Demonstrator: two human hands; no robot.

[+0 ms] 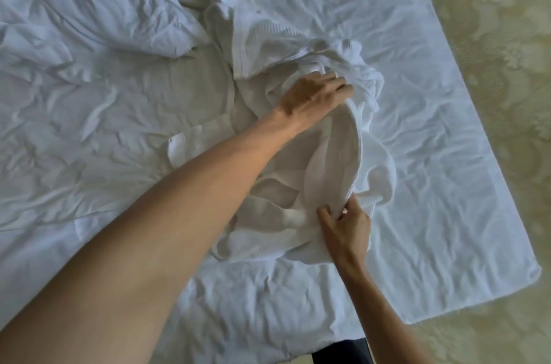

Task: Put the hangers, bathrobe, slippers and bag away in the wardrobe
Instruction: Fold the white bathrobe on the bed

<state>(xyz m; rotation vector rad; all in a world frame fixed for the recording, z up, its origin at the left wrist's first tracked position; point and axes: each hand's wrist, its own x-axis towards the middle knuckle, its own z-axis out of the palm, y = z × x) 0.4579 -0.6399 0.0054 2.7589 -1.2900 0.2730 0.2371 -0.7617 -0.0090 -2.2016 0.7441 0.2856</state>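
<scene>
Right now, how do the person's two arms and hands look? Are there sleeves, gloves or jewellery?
Both forearms are bare up to the picture's edge: no sleeves, gloves, watch or bracelet visible. The left hand shows no ring. The right hand also looks unadorned, though its fingertips are partly hidden in fabric.

Two bare forearms, no sleeves. Left hand (pixel 313 95) and right hand (pixel 346 223) without gloves; dark clothing (pixel 340 353) below.
</scene>
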